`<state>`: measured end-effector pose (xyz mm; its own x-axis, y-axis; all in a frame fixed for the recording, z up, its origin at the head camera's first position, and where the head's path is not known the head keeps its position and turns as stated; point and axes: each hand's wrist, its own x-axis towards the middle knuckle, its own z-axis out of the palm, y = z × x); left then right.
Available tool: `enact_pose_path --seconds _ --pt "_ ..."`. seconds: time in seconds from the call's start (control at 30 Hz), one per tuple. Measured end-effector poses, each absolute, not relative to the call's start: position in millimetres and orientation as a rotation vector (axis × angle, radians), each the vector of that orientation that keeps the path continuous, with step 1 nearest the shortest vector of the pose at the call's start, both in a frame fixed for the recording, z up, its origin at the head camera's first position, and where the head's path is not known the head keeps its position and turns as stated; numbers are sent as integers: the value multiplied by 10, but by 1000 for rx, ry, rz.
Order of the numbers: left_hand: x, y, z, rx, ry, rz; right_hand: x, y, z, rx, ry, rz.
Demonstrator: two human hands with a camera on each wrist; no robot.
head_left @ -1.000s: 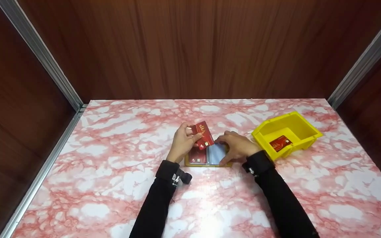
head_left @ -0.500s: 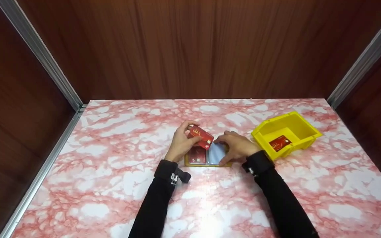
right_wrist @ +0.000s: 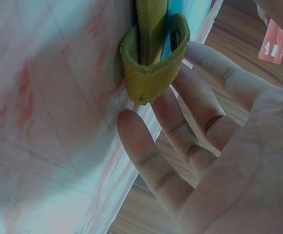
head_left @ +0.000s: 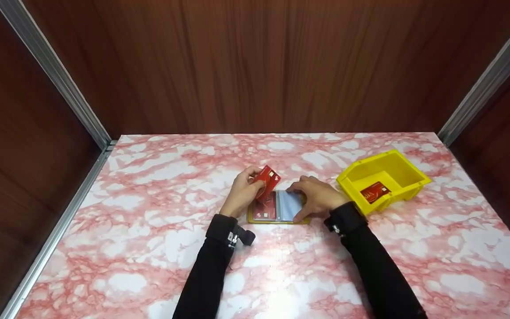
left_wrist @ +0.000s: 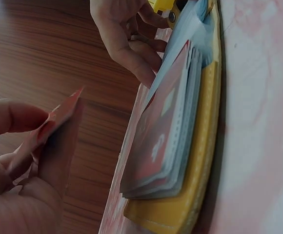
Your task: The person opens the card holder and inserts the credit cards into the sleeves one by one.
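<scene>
My left hand (head_left: 242, 192) pinches a red VIP card (head_left: 272, 179) between thumb and fingers, raised above the left half of an open yellow card holder (left_wrist: 202, 146). A similar red card (head_left: 261, 212) shows in a clear sleeve on that left half. On the right half lie bluish clear sleeves (head_left: 289, 207). My right hand (head_left: 319, 195) holds this half, thumb at the near edge and fingertips at the far edge. Close by its fingers in the right wrist view is the holder's curved yellow strap (right_wrist: 153, 80). The left wrist view shows the sleeves stacked in several layers.
To the right stands a yellow bin (head_left: 405, 175) with another red VIP card (head_left: 375, 192) lying inside. Pink-and-white marbled table (head_left: 157, 266) surrounds the holder. Dark wood panels (head_left: 255, 66) wall in the back and both sides.
The left hand has turned the red card, so its chip end now points up and away instead of down toward the holder. The right hand and the holder have stayed in place.
</scene>
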<state>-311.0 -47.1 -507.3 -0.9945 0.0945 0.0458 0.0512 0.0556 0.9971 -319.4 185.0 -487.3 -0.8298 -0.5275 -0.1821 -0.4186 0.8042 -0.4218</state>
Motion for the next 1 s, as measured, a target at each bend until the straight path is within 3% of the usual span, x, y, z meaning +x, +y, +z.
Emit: enact_pose_path --seconds 0.47,1.0 --pt "-3088 -532 -5095 27 2393 2023 -3197 1840 -4881 -715 2714 -534" --pt "-3010 -441 -5115 154 2564 1738 -3205 1862 -4875 -743 2689 -539"
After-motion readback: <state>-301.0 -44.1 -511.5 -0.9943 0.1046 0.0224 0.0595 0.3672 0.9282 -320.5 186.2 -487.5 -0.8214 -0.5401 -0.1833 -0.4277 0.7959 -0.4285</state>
